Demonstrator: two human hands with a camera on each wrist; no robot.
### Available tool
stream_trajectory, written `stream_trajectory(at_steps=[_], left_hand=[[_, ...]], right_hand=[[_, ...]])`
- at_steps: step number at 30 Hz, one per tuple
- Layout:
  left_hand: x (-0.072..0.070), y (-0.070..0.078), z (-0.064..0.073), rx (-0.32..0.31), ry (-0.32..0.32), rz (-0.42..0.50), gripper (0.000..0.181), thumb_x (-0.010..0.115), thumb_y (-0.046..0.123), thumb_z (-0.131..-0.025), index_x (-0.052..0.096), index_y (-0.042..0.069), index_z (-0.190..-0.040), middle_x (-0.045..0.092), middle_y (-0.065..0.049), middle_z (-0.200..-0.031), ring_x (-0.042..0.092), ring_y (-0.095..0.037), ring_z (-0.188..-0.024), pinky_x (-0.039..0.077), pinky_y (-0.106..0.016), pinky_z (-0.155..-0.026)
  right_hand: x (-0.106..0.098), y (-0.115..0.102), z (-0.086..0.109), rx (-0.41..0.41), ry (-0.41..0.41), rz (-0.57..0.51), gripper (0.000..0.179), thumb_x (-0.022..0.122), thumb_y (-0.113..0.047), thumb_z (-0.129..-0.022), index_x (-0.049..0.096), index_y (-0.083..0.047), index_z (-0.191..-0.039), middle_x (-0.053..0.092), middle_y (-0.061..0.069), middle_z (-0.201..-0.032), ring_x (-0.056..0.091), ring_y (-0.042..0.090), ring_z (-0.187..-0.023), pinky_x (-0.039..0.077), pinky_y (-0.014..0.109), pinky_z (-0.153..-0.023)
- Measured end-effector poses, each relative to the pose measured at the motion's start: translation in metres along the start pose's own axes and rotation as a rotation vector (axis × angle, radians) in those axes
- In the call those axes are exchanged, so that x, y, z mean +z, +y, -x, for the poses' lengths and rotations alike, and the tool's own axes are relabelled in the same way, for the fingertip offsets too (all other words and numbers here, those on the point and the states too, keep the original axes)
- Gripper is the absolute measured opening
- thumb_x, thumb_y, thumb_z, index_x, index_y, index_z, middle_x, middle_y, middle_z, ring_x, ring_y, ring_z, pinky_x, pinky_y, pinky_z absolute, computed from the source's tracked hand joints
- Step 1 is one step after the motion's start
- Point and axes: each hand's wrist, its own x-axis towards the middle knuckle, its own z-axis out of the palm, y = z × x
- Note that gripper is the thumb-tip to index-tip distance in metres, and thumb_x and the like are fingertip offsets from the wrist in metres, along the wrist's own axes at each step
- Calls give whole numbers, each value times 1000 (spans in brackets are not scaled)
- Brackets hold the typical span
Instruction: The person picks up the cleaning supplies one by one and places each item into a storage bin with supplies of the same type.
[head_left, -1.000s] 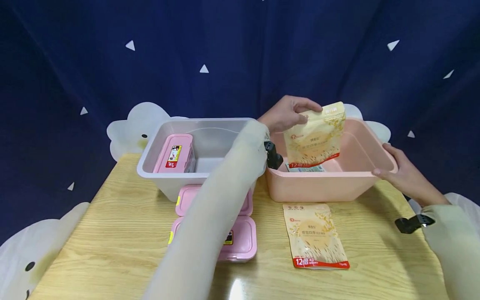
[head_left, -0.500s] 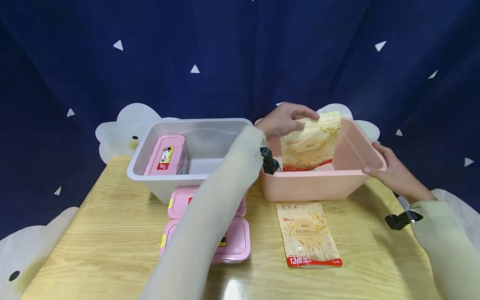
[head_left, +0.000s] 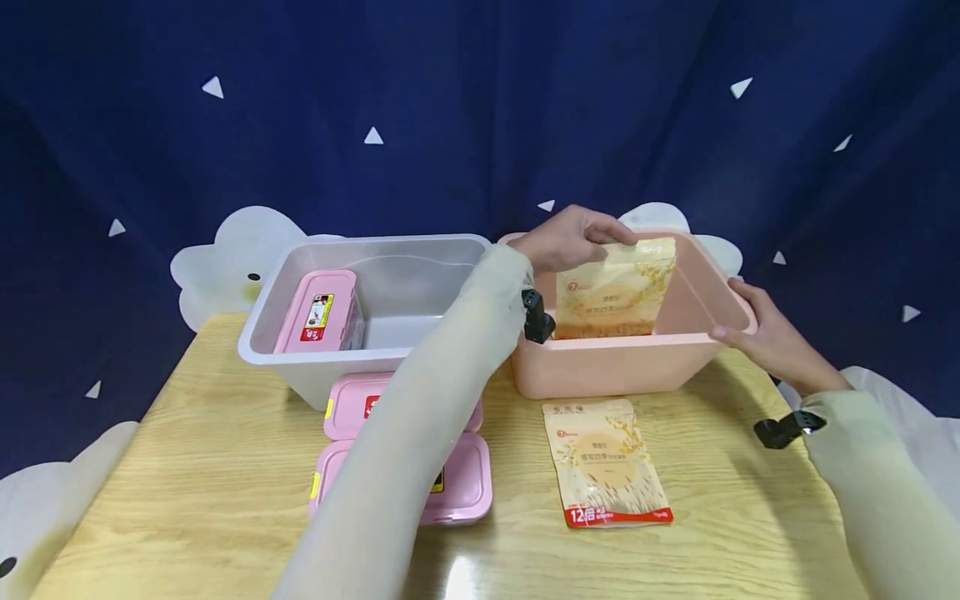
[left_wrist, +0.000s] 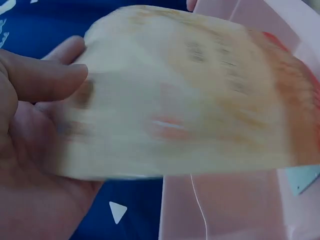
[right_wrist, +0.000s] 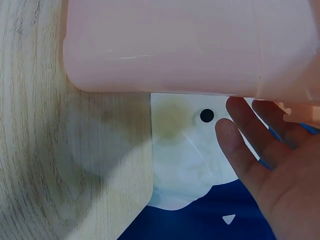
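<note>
Left hand (head_left: 566, 239) over the pink bin (head_left: 600, 367), and it has the cream pouch (head_left: 611, 296) by the top edge, pinched between thumb and fingers! The pouch hangs below and to the right of those fingers, inside the bin, print facing the person, its lower end hidden behind the bin's front wall. In the left wrist view the print is blurred, and beyond the pouch, away from the fingers, a corner of something pale blue (left_wrist: 301, 178) shows in the bin. Over to the right hand (head_left: 772, 342): fingers spread, thumb at the front corner of the rim, the others along the outside of the bin's end wall. Nearer the person than the left hand, just in front of the bin, a second pouch (head_left: 607, 462) lies flat on the table (head_left: 202, 458), face up, red strip at the near end. Left of the left hand, the grey bin (head_left: 405, 292) stands beside the pink one, a pink-lidded box (head_left: 318, 312) at its far-left end. Below that same hand, under the line of the left sleeve (head_left: 420, 425), two more pink-lidded boxes (head_left: 461, 483) sit partly covered from view. Behind both hands, a dark blue curtain (head_left: 450, 100) with white triangles.
</note>
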Motion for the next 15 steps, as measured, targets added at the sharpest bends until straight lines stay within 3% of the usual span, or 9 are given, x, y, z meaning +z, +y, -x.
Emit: stream_trajectory(at_steps=[3,7,11,15], left_hand=[[-5,1,6,0,23,-43,39,49,-1,-99,65,14,-131,62,0,-138,52,-14,-133,45,-23,-108],[-12,10,22,8,86,-148,36,49,2,-99,66,14,-128,65,1,-133,53,-13,-131,45,-23,-108],[-12,21,50,87,139,-331,33,50,4,-98,70,13,-122,70,0,-124,60,-13,-117,47,-21,-101],[-1,24,84,187,119,-484,32,50,4,-97,72,11,-119,72,0,-121,63,-13,-112,48,-24,-99]], right_hand=[[3,-1,-2,-1,-10,2,99,63,-36,-94,-7,-16,-160,7,27,-164,23,47,-138,21,70,-112],[5,-4,-4,-12,-7,-6,98,64,-34,-94,-6,-15,-160,9,26,-164,24,45,-137,20,68,-114],[5,-9,-7,-16,-10,-14,99,64,-34,-94,-6,-14,-160,9,27,-163,25,46,-136,19,69,-114],[5,-11,-12,-26,-6,-4,98,64,-35,-94,-6,-13,-160,8,29,-163,25,48,-136,19,70,-114]])
